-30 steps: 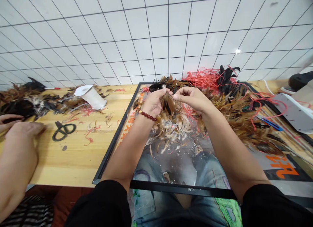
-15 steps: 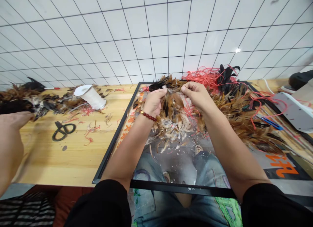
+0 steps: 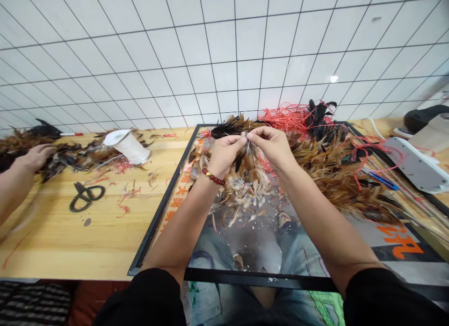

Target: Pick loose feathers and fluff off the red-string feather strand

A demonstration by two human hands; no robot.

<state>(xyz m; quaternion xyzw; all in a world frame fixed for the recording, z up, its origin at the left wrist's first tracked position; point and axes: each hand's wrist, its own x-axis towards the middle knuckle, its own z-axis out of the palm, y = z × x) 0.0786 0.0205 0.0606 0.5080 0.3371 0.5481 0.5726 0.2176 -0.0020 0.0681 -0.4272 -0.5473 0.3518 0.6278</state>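
Note:
My left hand (image 3: 226,153), with a dark red bead bracelet at its wrist, pinches the pale quill ends of a small bunch of feathers (image 3: 248,150). Fingertips of my right hand (image 3: 273,146) are closed on the same bunch, its thumb touching or nearly touching the left thumb. Just what lies between the fingertips is too small to make out. Below my hands, brown and whitish feathers (image 3: 254,185) spread over a reflective panel with a black frame (image 3: 259,279). Black feathers (image 3: 228,128) lie just behind my left hand.
Pink-red raffia (image 3: 286,119) is heaped behind a pile of brown feathers (image 3: 329,176) at right, beside a blue cutter (image 3: 384,180). At left are black scissors (image 3: 86,195), a white spool (image 3: 128,146) and a co-worker's hand (image 3: 33,158) on more feathers. A tiled wall (image 3: 217,50) stands behind.
My right hand has moved left, so the fingertips of both hands now meet at the feather bunch. The co-worker's hand has moved farther back onto the feathers at left.

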